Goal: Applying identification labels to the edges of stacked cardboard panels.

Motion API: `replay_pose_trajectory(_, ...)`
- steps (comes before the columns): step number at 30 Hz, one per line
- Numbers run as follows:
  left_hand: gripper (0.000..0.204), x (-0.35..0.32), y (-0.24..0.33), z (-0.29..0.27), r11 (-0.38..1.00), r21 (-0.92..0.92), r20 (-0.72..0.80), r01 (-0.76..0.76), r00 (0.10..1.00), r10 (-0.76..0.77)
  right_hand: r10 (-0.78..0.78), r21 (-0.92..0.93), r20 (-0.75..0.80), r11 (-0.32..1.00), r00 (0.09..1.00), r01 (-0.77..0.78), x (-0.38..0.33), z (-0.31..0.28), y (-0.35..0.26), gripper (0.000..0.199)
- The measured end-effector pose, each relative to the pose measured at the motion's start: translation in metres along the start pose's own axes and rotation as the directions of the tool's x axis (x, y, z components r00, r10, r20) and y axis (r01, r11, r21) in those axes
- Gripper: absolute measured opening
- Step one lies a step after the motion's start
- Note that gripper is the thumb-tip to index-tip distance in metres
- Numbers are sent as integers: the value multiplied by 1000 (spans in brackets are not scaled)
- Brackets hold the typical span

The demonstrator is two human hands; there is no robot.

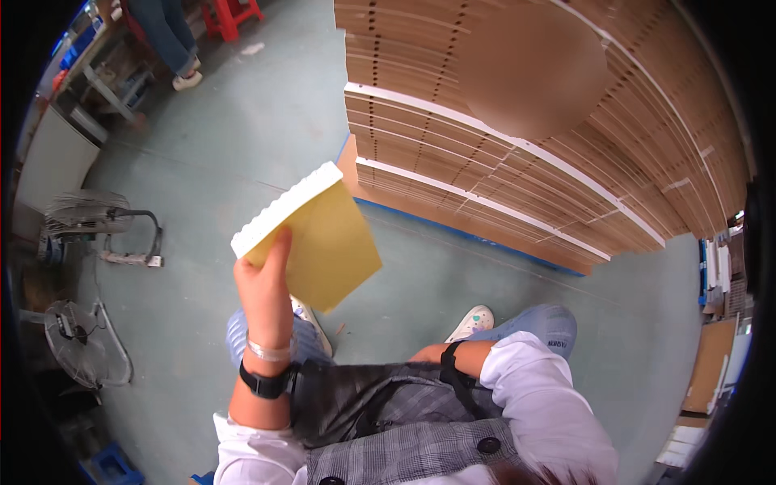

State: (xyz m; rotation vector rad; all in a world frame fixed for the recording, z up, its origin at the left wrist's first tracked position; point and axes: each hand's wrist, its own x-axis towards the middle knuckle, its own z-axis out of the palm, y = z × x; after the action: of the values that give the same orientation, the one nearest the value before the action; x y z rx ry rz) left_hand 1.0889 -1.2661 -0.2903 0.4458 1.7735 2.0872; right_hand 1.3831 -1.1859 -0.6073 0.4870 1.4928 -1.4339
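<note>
My left hand [267,271] is raised in front of me and closed on a yellow square sheet or pad [333,246]. Along its upper left side runs a thick white edge with a bumpy outline. The thumb lies flat on the yellow face, while the other fingers are hidden behind it. My right hand [426,352] is low by my lap, next to the checked grey apron [412,420]. Only the part near the wrist shows there, and its fingers are out of sight.
A tall stack of brown cardboard [485,174] with white strips stands ahead right on a blue-edged base [477,236]. Two fans [85,343] are on the left. Far left, a person [166,36] stands near a red stool [230,16]. Cardboard pieces [711,364] line the right side.
</note>
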Motion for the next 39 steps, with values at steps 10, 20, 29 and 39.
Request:
replay_pose_trajectory(10, 22, 67, -48, -58, 950, 49, -259, 309, 922, -286, -228, -346, 498, 832, 837, 433, 74, 35, -56, 50)
replay_pose_trajectory(20, 21, 141, -80, -55, 914, 223, -134, 340, 939, -317, -325, -77, 334, 926, 885, 369, 89, 23, -116, 42)
replay_pose_trajectory(29, 21, 186, -105, -28, 888, 326, 296, 323, 857, -421, -440, 2, 156, 895, 884, 445, 123, 26, -165, 41)
replay_pose_trajectory(39, 20, 146, -75, -23, 921, 287, 461, 265, 804, -375, -315, 94, -421, 918, 851, 386, 64, -62, -169, 21)
